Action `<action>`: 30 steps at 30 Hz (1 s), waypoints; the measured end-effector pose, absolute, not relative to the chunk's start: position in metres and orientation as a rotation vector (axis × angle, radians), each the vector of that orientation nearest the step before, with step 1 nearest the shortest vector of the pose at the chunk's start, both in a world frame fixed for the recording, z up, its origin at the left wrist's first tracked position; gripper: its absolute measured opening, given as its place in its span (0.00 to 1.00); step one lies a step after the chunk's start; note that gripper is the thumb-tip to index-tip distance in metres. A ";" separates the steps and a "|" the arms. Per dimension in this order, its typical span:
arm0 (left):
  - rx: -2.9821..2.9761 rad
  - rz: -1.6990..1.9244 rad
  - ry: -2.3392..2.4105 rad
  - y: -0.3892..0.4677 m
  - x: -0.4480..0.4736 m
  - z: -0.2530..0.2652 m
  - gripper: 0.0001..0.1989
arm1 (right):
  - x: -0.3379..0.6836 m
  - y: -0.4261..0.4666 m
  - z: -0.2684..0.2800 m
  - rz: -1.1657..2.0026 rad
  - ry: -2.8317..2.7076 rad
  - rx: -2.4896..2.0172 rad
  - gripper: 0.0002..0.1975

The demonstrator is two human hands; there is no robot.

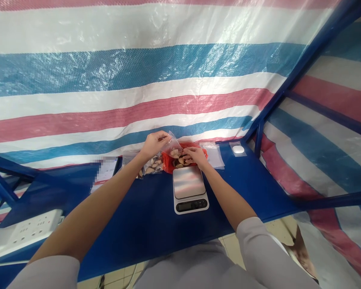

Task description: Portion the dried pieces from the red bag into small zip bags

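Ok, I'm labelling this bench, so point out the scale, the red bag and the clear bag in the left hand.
Scale (pixel 190 188): head view, on its shiny plate.
Red bag (pixel 168 163): head view, on its left side.
Clear bag (pixel 174 143): head view, on its upper part.

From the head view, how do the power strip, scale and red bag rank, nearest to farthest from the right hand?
1. Red bag: right by the right hand.
2. Scale: close, toward the person.
3. Power strip: far off to the left.
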State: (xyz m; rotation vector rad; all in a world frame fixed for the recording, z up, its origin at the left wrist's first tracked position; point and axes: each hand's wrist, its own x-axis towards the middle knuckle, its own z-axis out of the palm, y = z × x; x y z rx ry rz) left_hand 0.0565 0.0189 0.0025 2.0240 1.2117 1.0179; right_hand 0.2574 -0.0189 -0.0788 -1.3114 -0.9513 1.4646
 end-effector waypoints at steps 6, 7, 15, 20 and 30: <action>2.069 0.959 1.110 0.017 0.059 0.009 0.18 | 0.262 -0.014 -0.080 1.473 -0.945 -1.327 0.07; 2.069 0.955 1.099 0.018 0.060 0.010 0.18 | 0.262 -0.013 -0.080 1.477 -0.944 -1.323 0.07; 2.067 0.913 1.042 0.018 0.060 0.013 0.19 | 0.265 -0.012 -0.081 1.542 -0.963 -1.278 0.06; 2.092 0.881 1.060 0.018 0.062 0.015 0.20 | 0.265 -0.013 -0.081 1.521 -0.891 -1.215 0.08; 2.146 0.874 1.200 0.018 0.051 0.008 0.20 | 0.268 -0.018 -0.074 1.404 -0.923 -1.298 0.04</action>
